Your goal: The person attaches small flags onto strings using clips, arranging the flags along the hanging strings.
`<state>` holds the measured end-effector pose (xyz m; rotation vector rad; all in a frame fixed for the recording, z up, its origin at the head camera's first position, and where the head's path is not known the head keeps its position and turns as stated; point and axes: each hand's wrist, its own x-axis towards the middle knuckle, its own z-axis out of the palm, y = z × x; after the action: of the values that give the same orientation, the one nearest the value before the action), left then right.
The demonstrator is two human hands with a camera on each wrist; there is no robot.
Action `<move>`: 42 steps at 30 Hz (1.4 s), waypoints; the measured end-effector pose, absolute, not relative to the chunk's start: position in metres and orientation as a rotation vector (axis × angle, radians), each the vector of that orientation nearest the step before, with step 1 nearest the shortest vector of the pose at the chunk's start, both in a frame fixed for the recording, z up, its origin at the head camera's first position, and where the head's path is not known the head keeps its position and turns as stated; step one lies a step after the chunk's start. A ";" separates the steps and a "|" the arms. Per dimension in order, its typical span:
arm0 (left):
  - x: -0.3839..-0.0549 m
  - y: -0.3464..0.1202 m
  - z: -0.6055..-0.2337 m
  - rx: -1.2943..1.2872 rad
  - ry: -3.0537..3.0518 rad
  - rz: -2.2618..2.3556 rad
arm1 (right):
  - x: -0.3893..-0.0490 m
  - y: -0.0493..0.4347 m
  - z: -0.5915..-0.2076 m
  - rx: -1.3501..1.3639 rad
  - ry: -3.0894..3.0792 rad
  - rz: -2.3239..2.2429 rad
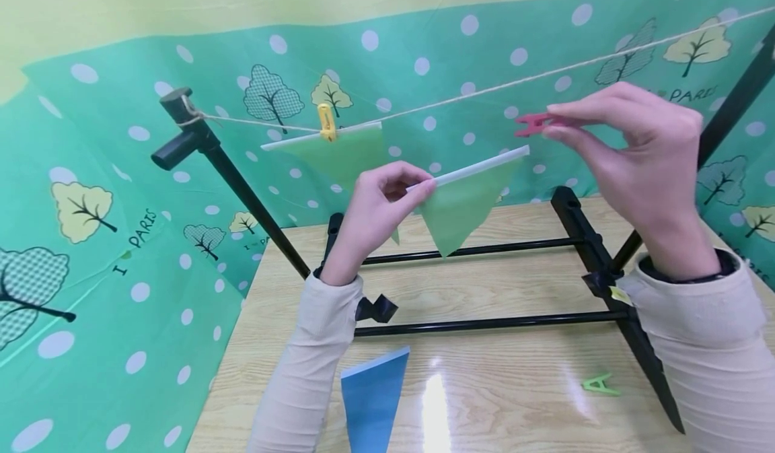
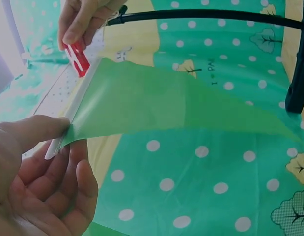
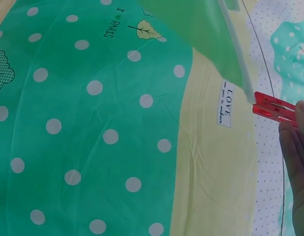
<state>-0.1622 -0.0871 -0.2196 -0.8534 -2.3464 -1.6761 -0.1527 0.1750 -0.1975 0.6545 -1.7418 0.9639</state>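
My left hand (image 1: pixel 387 204) pinches one end of the white top edge of a green triangular pennant (image 1: pixel 469 200), whose tip hangs down below the string (image 1: pixel 484 92). Between thumb and fingertips, my right hand (image 1: pixel 648 150) holds a red clothespin (image 1: pixel 534 124) near the pennant's far end. In the right wrist view the red clothespin (image 3: pixel 273 106) appears close to the end of the white edge; whether they touch I cannot tell. Further left, a yellow clothespin (image 1: pixel 327 122) grips another green pennant (image 1: pixel 339 153) on the string.
A black pipe frame (image 1: pixel 490 322) stands on the wooden table, with the string tied to its left post (image 1: pixel 242 197). On the tabletop lie a blue pennant (image 1: pixel 374 399) and a green clothespin (image 1: pixel 600 384). Patterned green cloth (image 1: pixel 139 237) surrounds the table.
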 end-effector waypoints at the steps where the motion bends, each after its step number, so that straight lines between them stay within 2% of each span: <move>1: -0.163 -0.087 -0.219 -0.854 -2.345 -1.664 | -0.152 0.174 -0.197 0.655 -1.746 0.958; 42: -0.180 -0.078 -0.211 -0.760 -2.077 -1.788 | -0.167 0.145 -0.170 0.708 -1.641 0.951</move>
<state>-0.1795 -0.0784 -0.2109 -0.7599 -2.0766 -1.7877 -0.1667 0.1446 -0.1701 0.7084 -1.6407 0.9507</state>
